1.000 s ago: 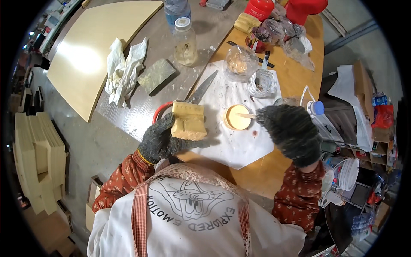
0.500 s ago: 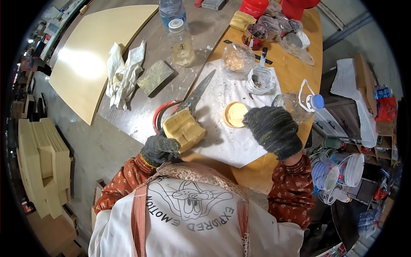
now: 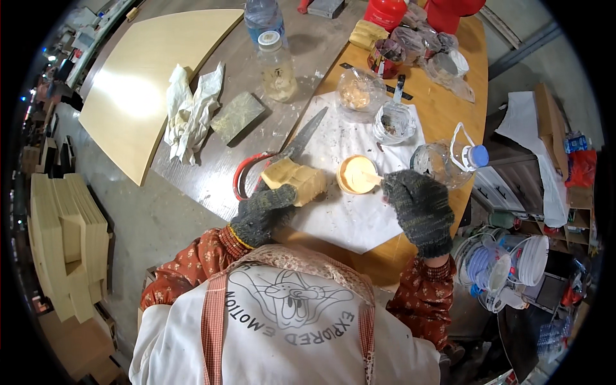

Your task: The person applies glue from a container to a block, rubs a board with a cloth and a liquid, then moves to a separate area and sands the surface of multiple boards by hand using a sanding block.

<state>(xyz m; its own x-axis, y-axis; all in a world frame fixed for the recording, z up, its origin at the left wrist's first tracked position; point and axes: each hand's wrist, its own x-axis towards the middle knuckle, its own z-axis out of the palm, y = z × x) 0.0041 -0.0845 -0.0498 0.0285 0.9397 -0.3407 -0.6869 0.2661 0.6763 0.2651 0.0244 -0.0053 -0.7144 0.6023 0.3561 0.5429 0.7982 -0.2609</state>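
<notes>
My left hand, in a dark grey knitted glove, is closed round a pale yellow block with grooves across its face. Just right of it a small round tub of yellow-orange paste stands on a white sheet. My gloved right hand pinches a small light stick, whose tip reaches over the paste. Whether the tip is in the paste, I cannot tell. Scissors with red handles lie behind the block, partly hidden by it.
Behind the tub stand a clear bag, a cut-down plastic container and a clear bottle with a blue cap. A jar, a grey-green block and crumpled paper lie farther left, beside a large pale board.
My right hand has turned and drawn slightly back, and the stick now shows over the tub. My left hand has shifted right and tilted the yellow block.
</notes>
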